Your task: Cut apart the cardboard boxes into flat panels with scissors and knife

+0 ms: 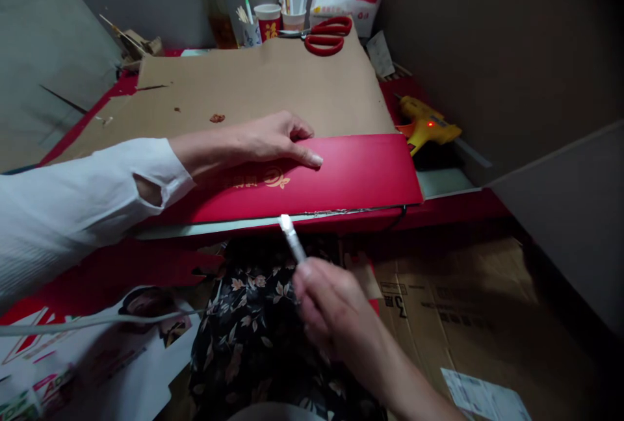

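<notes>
A red cardboard piece with gold printing lies at the table's front edge. Its near edge is rough, with pale bits along it. My left hand grips the board's far side, thumb on the red face and fingers bent over the back edge. My right hand is closed around a slim silver tool with a bright, flat tip; its exact kind is unclear. That tip points up at the board's near edge, close to it; whether they touch I cannot tell.
Brown cardboard covers the table, bearing red-handled scissors. A yellow glue gun with a lit red light stands right. Behind are a bottle, a red paper cup and a white-red packet. Flattened cardboard lies below right.
</notes>
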The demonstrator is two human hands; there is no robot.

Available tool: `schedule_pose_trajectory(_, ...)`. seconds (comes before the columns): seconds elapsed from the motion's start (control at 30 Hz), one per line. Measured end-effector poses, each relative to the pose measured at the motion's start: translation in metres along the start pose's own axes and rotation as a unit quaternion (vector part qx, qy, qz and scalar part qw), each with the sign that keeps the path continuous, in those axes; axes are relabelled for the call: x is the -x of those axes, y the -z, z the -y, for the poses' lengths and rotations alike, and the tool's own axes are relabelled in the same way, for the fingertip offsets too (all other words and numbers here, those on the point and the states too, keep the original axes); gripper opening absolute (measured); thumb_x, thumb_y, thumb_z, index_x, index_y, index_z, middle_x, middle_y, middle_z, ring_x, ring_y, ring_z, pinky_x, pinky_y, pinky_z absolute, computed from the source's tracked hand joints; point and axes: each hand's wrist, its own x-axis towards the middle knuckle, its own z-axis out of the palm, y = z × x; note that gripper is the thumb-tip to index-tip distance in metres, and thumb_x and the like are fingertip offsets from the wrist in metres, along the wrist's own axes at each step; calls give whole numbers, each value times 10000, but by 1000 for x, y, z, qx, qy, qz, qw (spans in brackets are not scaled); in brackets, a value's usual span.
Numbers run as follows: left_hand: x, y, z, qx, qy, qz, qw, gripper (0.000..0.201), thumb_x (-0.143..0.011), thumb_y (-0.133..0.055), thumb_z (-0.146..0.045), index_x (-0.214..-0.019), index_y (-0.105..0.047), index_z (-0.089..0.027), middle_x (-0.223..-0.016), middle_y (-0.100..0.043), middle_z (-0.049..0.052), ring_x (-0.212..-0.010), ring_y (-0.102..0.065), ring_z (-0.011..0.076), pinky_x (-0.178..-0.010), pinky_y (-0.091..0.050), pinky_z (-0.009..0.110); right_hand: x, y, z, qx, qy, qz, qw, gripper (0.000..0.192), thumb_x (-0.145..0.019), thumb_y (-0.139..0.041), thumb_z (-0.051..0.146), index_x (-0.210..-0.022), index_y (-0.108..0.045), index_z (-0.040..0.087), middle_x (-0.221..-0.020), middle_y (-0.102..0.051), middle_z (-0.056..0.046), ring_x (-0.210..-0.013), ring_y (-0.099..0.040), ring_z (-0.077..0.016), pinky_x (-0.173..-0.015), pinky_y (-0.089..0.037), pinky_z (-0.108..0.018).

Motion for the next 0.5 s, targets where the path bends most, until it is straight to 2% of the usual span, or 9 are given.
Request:
schedule_pose_trajectory(0.1, -2, 3, 1, -22, -11, 15, 1000, 252, -783, -734, -362, -741, -634, -134, -650, -566, 13, -562, -474, 113, -569, -270, 274, 12, 13, 10, 17, -3, 10, 1000, 445, -1001, -495, 599, -774, -480, 217, -510, -327, 116, -391, -186, -38, -374, -150, -172)
schedule_pose_trajectory(0.23, 2, 5, -4, -56, -14, 12, 998, 280, -785, -735, -380, -706, -602, -147, -613, -530, -6, -541, -429, 101, -567, -252, 283, 22, 20, 19, -15, -39, 84, 996, 412, -1037, -456, 568, -818, -481, 220, -512, -312, 120, -408, -196, -48, -374, -148, -168)
schedule_pose_trajectory(0.4, 9, 10, -10, -89, -70, -22, 993, 310, -810, -701, -385, -650, -552, -165, -596, -471, -19, -568, -396, 105, -574, -250, 293, 23, 18, 20, -7, 13, 108, 994, 419, -1037, -456, 571, -822, -507, 215, -484, -347, 111, -396, -250, -50, -372, -185, -168)
schedule_pose_trajectory(0.5, 17, 17, -14, -102, -101, -78, 987, 261, -818, -683, -404, -727, -627, -165, -654, -551, 5, -623, -463, 128, -599, -299, 290, 19, 18, 25, -16, 69, 95, 993, 386, -1050, -457, 529, -847, -534, 210, -487, -356, 110, -388, -256, -49, -375, -214, -167)
